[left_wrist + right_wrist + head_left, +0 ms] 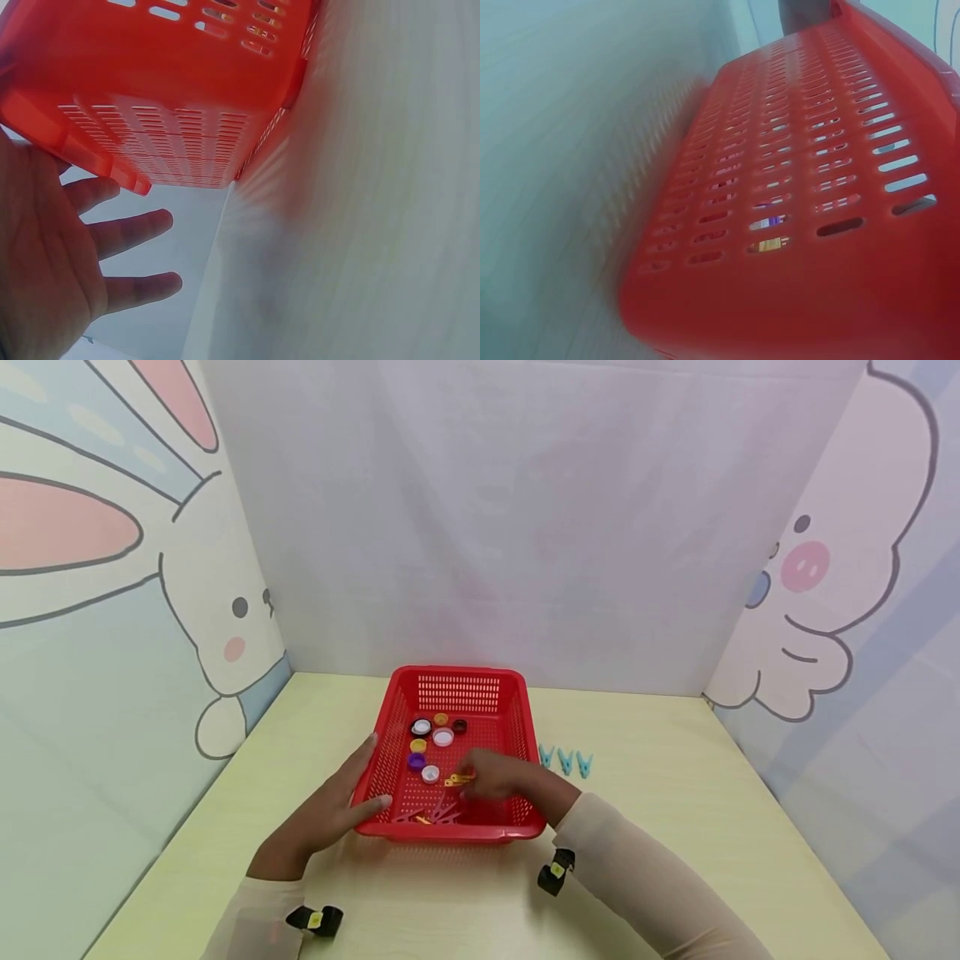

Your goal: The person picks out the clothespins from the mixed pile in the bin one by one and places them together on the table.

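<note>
A red plastic basket (465, 832) stands on the table. My left hand (330, 806) rests at its left rim, thumb over the edge; the left wrist view shows the fingers (131, 232) straight and spread. My right hand (491, 774) reaches inside over the right wall, its curled fingers pinching yellow clothespins (456, 780). Near the front wall lie pink clothespins (448, 816) and an orange-yellow one (423, 820). Several bottle caps sit towards the left and back, among them a purple cap (416, 762) and a white cap (430, 774). The right wrist view shows the basket's slotted side (795, 150).
Three light blue clothespins (565, 762) lie in a row on the pale table (660, 785), just right of the basket. A grey-white cloth (487, 527) hangs behind the table, with cartoon-printed panels (105, 718) at both sides.
</note>
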A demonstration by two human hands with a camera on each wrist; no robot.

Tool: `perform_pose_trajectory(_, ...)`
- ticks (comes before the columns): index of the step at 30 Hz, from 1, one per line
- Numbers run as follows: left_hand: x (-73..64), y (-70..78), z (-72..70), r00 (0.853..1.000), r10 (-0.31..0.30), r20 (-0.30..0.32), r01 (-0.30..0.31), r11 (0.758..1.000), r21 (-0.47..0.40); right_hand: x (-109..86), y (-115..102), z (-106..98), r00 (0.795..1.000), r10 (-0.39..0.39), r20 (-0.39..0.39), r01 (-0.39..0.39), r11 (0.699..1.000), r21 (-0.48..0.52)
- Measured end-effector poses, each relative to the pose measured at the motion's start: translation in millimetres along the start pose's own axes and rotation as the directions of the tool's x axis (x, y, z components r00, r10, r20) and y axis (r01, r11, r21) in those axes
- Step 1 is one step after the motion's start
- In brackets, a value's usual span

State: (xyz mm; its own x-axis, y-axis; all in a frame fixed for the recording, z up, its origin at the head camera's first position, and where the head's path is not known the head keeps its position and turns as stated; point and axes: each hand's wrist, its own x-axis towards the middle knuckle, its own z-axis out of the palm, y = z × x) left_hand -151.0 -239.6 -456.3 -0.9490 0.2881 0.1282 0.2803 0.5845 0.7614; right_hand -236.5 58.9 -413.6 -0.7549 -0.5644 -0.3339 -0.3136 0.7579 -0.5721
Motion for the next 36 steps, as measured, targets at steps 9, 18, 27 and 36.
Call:
perform_pose_trajectory(9,0.3,-1.7,0.1,1.0,0.018,-0.014,-0.018,1.0,0.014,2.1,-1,-1,0.996,-0.031,-0.079,0.032,0.999,0.015)
perform_pose_trajectory(18,-0.3,-0.8,0.0,1.0,0.015,-0.019,-0.015,1.0,0.015,2.2,-1,-5,0.974,-0.067,-0.216,0.094,0.989,0.118)
perform_pose_trajectory(27,0.9,-2.4,0.6,1.0,0.025,-0.012,-0.025,1.0,0.006,0.4,0,-6,0.965,-0.103,-0.24,0.142,0.979,0.149)
perform_pose_trajectory(36,1.7,-4.9,0.4,1.0,0.017,0.002,-0.017,1.0,0.001,-10.8,-4,-15,0.974,-0.086,-0.207,0.13,0.97,0.206)
